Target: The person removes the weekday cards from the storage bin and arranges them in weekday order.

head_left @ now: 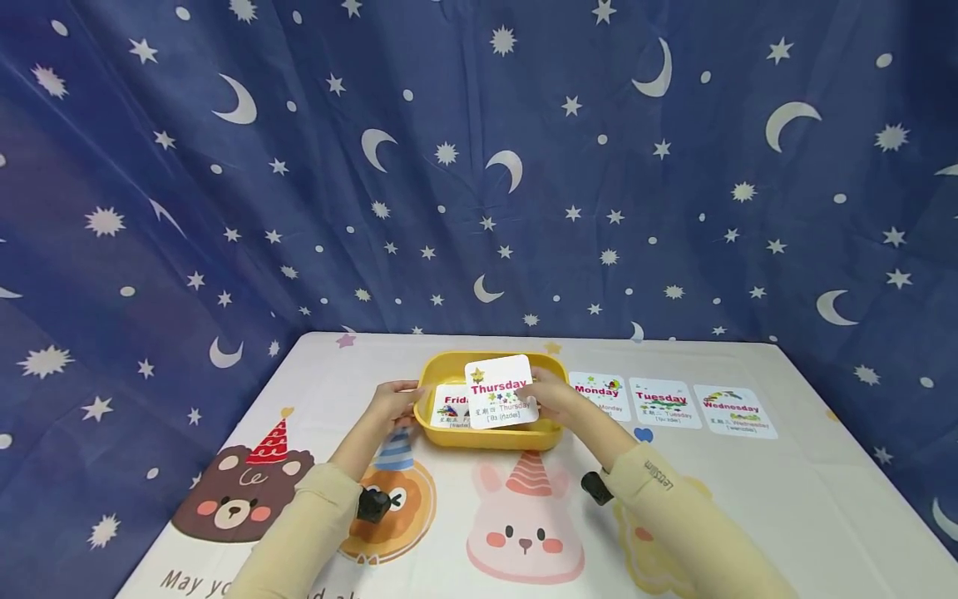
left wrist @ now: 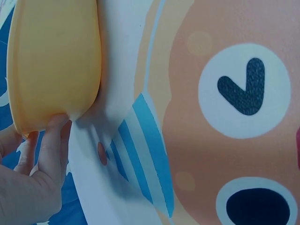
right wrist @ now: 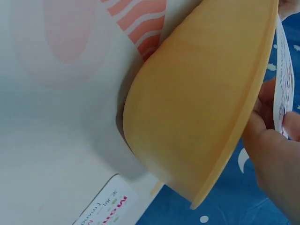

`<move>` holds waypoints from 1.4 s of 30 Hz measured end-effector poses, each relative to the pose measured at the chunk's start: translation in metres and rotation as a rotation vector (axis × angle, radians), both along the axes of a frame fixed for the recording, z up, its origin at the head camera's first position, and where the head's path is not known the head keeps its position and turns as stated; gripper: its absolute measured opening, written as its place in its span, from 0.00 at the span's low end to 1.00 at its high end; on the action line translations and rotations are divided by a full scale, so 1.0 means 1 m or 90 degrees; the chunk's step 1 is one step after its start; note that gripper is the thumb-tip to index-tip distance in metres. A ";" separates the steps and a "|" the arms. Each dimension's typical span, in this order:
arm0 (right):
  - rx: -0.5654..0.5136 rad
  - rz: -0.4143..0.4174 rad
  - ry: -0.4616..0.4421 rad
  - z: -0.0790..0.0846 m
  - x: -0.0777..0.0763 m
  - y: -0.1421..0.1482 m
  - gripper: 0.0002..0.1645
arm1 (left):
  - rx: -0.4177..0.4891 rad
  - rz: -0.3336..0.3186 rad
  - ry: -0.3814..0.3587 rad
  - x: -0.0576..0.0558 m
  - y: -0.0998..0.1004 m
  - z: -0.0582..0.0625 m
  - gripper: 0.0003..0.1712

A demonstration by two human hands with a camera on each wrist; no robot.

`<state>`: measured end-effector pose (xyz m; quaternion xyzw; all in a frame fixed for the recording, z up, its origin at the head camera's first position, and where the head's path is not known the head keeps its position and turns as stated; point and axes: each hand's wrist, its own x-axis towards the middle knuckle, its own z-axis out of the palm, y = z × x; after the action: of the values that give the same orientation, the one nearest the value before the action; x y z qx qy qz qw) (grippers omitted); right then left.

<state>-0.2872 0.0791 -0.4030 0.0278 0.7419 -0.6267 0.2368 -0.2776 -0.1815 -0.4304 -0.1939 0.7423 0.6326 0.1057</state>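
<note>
Your right hand (head_left: 550, 393) is pinching the Thursday card (head_left: 497, 391) above the yellow tray (head_left: 486, 439); your left hand (head_left: 393, 399) is gripping the tray's rim at nine o'clock. Inside, the Friday card (head_left: 451, 408) is lying towards nine; outside, the Monday card (head_left: 599, 395), Tuesday card (head_left: 664, 403) and Wednesday card (head_left: 735, 412) are lying towards three

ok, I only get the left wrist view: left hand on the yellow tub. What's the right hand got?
Observer: The right hand pinches the Thursday card above the tub.
Operator: Anything inside the tub?
Observer: The Friday card shows in it, partly hidden by the Thursday card.
Operator: Anything laid on the table?
Observer: A row right of the tub, running rightward: Monday card, Tuesday card, Wednesday card.
</note>
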 end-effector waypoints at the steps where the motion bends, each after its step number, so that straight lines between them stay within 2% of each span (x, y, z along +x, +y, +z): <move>1: -0.007 0.002 0.003 0.000 0.002 0.001 0.30 | 0.002 0.000 0.000 0.000 0.000 -0.001 0.24; 9: -0.034 0.017 0.003 0.007 0.016 0.017 0.33 | 0.005 -0.004 -0.001 0.002 0.001 -0.004 0.24; 20: -0.022 0.078 0.041 0.015 0.041 0.052 0.32 | -0.016 -0.004 -0.016 0.000 0.005 -0.003 0.23; 23: -0.042 0.092 0.046 0.017 0.048 0.060 0.32 | -0.017 0.000 -0.015 0.000 0.002 -0.003 0.23; 29: -0.059 0.103 0.036 0.018 0.055 0.076 0.33 | -0.011 -0.004 -0.007 -0.001 -0.001 -0.001 0.24; 33: -0.046 0.105 0.030 0.014 0.059 0.090 0.34 | -0.009 -0.004 -0.007 -0.001 0.000 0.001 0.24; 42: -0.041 0.115 0.008 -0.007 0.076 0.126 0.36 | -0.016 -0.007 -0.015 0.000 0.000 0.001 0.24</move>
<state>-0.2111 0.2054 -0.4103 -0.0506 0.7222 -0.6266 0.2886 -0.2779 -0.1813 -0.4293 -0.1986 0.7499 0.6203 0.1157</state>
